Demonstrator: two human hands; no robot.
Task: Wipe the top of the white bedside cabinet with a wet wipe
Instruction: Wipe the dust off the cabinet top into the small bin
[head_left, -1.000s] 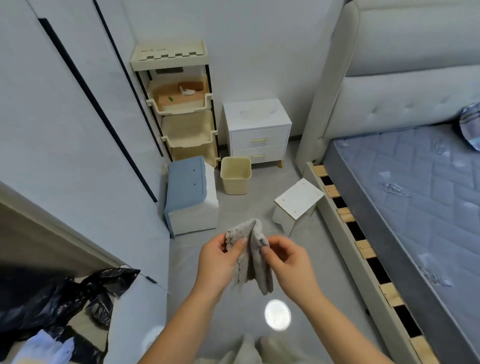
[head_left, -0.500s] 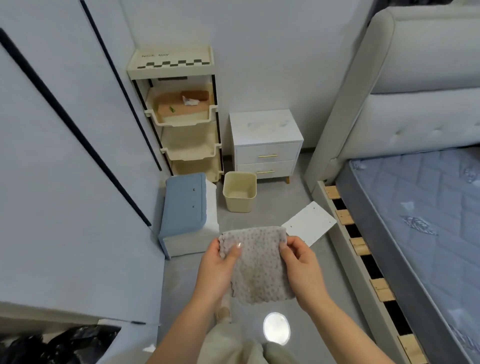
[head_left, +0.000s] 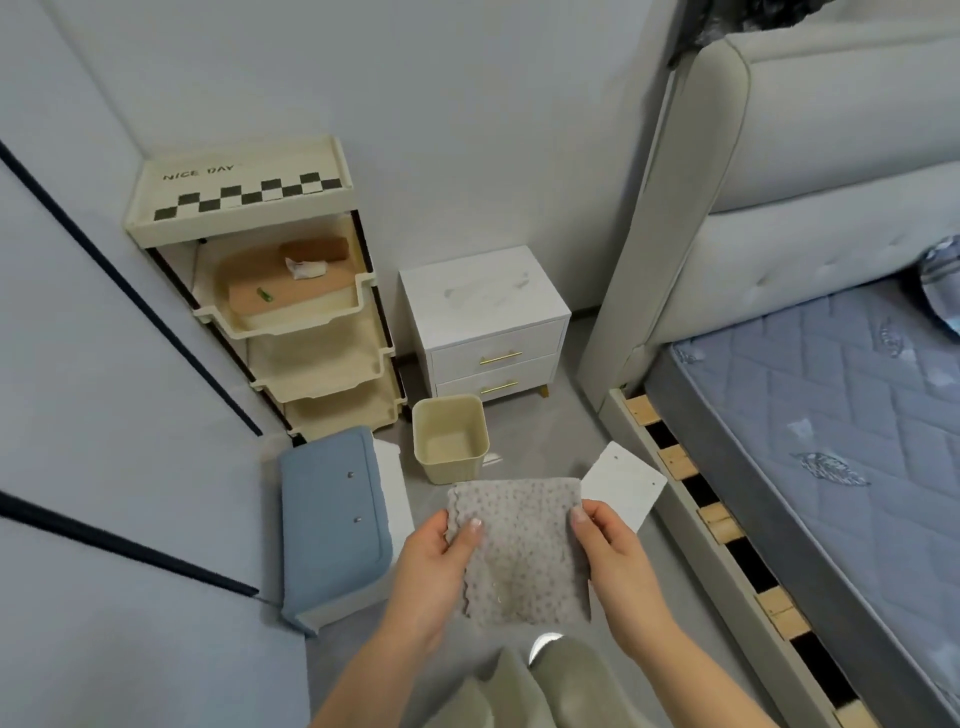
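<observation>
The left hand (head_left: 434, 564) and the right hand (head_left: 615, 553) hold a grey dotted cloth (head_left: 519, 551) spread flat between them, each hand pinching one side edge with the thumb on top. The cloth hangs in the air above the grey floor (head_left: 566, 415), its wavy lower edge level with the wrists.

Well ahead of both hands, against the far wall, stands the white bedside cabinet (head_left: 485, 322) with 2 drawers and gold handles. Its top shows faint smudges and carries nothing that can be made out. The cloth is well apart from it.

Between the hands and the cabinet sits a cream bin (head_left: 451, 436), open and upright, just ahead of the cloth. Just beyond the right hand lies a white panel (head_left: 623, 483), partly hidden behind the cloth's corner. To the left of the left hand is a blue and white stool (head_left: 332, 519). Further ahead on that side stands a cream shelf rack (head_left: 270, 291) with 3 trays, beside the cabinet. To the right of the right hand runs the bed (head_left: 810, 441), its blue mattress lying on wooden slats.
</observation>
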